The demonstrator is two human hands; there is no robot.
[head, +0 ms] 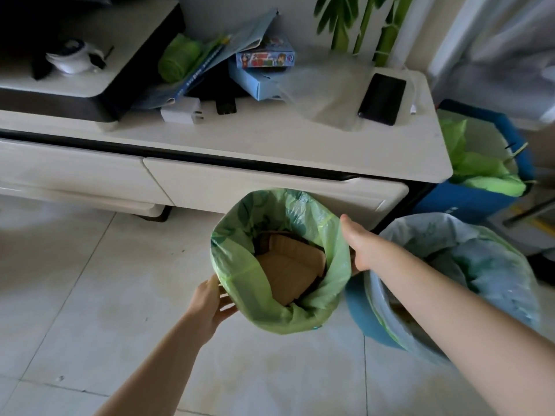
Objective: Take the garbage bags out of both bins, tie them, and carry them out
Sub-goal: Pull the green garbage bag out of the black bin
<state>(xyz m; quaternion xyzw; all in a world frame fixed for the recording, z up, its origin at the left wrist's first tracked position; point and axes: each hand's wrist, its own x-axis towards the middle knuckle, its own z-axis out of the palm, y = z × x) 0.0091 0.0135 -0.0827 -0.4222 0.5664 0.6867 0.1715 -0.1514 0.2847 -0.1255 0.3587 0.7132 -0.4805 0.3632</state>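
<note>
A bin lined with a green garbage bag point(330, 235) stands on the tiled floor in front of the cabinet, with brown cardboard point(288, 271) inside. My left hand point(210, 301) touches the folded-over bag edge at the bin's near left side, fingers spread. My right hand point(357, 247) grips the bag's rim on the right side; its fingers are hidden behind the plastic. To the right stands a blue bin point(360, 313) lined with a pale blue-grey garbage bag point(492, 265), partly under my right forearm.
A low white cabinet point(270, 136) with drawers runs behind the bins, holding a phone point(381, 99), boxes, papers and a charger. A third blue container with green plastic point(483, 172) stands at its right end. A plant stands behind. Open tiled floor point(90, 280) lies to the left.
</note>
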